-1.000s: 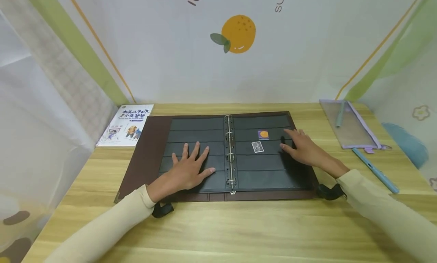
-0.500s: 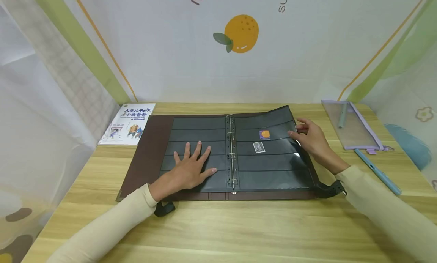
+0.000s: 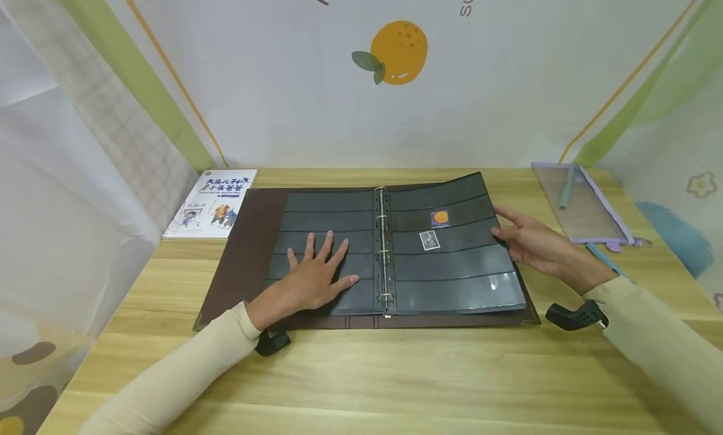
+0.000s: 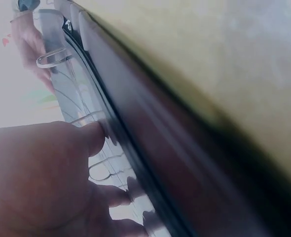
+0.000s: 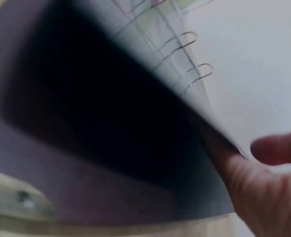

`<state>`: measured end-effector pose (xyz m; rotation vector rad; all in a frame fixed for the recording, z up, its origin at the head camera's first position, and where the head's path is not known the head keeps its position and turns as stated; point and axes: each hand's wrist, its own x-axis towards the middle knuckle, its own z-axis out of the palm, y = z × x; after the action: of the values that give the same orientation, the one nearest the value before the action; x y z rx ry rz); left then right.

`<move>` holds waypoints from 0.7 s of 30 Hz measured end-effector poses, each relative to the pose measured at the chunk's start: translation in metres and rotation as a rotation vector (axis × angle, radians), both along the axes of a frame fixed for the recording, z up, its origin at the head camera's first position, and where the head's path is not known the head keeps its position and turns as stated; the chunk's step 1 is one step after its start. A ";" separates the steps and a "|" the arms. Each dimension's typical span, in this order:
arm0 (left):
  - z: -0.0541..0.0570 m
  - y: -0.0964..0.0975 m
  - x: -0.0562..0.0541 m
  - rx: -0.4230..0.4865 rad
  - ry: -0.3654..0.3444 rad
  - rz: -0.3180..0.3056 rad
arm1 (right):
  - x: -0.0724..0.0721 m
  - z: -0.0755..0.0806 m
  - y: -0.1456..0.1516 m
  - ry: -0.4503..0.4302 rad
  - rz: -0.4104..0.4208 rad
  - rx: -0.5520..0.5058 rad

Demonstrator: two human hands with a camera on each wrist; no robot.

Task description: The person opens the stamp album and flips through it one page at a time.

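Observation:
An open ring binder (image 3: pixel 245 234) with a dark brown cover lies on the table, black pocket pages on both sides of its metal rings (image 3: pixel 384 256). Flat on the left page (image 3: pixel 333 203) rests my left hand (image 3: pixel 313 278), fingers spread. My right hand (image 3: pixel 533 240) holds the outer edge of the right page (image 3: pixel 452 294) between thumb and fingers; this edge is raised off the cover. Two stamps sit in that page's strips: a purple one with an orange disc (image 3: pixel 440 218) and a black-and-white one (image 3: pixel 429 240). In the right wrist view, the lifted page's underside (image 5: pixel 111 108) is dark and blurred.
A white picture booklet (image 3: pixel 209 203) lies at the back left. On the right are a mesh zip pouch (image 3: pixel 582 209) with a pale green stick-like item (image 3: pixel 567 187) inside, and a blue pen-like item (image 3: pixel 607 259) partly behind my right arm. A printed curtain (image 3: pixel 282 108) hangs behind.
My right hand has gone from above the right page to its outer edge, and the page has risen along that side. My left hand stays in place.

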<state>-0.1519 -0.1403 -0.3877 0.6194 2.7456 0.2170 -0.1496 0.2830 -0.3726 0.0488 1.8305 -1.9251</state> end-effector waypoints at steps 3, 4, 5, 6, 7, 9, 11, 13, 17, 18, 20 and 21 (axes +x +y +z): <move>0.000 0.001 0.000 -0.005 -0.001 -0.002 | 0.006 0.002 0.005 -0.077 0.069 -0.186; 0.000 0.001 -0.001 -0.008 -0.002 -0.003 | 0.007 0.003 0.006 -0.095 0.087 -0.249; 0.000 0.001 -0.001 -0.011 -0.004 -0.004 | 0.007 0.004 0.006 -0.103 0.111 -0.321; 0.001 0.002 -0.001 -0.014 -0.002 -0.007 | 0.007 0.007 0.006 -0.103 0.138 -0.376; 0.001 0.001 0.000 -0.018 -0.003 -0.006 | 0.007 0.010 0.005 -0.104 0.172 -0.442; 0.002 0.001 0.001 -0.022 -0.001 -0.007 | 0.005 0.017 0.003 -0.103 0.228 -0.564; 0.002 0.001 0.000 -0.021 -0.001 -0.008 | 0.002 0.025 0.001 -0.099 0.285 -0.660; 0.002 0.001 0.000 -0.024 -0.002 -0.008 | -0.001 0.034 -0.002 -0.093 0.325 -0.707; 0.002 0.001 0.000 -0.032 -0.007 -0.006 | -0.005 0.056 -0.013 -0.077 0.353 -0.672; 0.002 0.001 0.000 -0.034 -0.007 -0.006 | -0.005 0.062 -0.016 -0.072 0.353 -0.641; 0.002 0.001 -0.001 -0.038 -0.009 -0.006 | -0.007 0.075 -0.022 -0.066 0.337 -0.565; 0.002 0.002 -0.001 -0.039 -0.010 -0.007 | -0.007 0.081 -0.024 -0.063 0.326 -0.527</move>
<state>-0.1527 -0.1387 -0.3855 0.6155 2.7308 0.1640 -0.1568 0.2588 -0.2913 -0.3355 1.1561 -2.0657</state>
